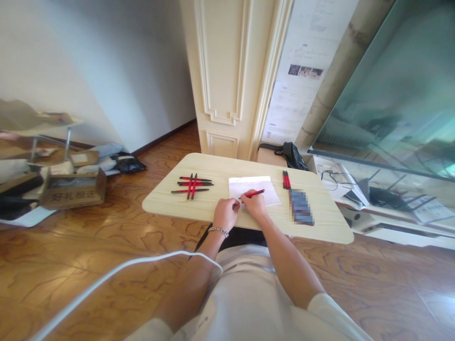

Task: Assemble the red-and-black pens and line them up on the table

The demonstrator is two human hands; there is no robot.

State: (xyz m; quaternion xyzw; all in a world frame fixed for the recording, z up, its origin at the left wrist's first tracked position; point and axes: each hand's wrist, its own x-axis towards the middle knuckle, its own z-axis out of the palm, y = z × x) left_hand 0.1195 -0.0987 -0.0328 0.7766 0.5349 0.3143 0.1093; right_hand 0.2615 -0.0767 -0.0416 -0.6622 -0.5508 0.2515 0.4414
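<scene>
My right hand [254,203] is closed around a red and black pen [255,193], which slants over a sheet of white paper [272,189]. Close beside it, my left hand [226,214] has its fingers curled together at the paper's lower left edge. Whatever those fingers may pinch is too small to make out. Left of the paper, several red and black pens [192,188] lie crossed over one another. More such pens [286,180] rest side by side to the right, touching or nearly touching a blurred-out rectangular item [301,207].
The pale wooden table [163,199] has rounded corners. Behind it stand a cream panel [223,71] and a black bag [293,154]. Boxes [74,189] and parcels lie on the floor at left. A white cable [135,260] crosses before my left forearm.
</scene>
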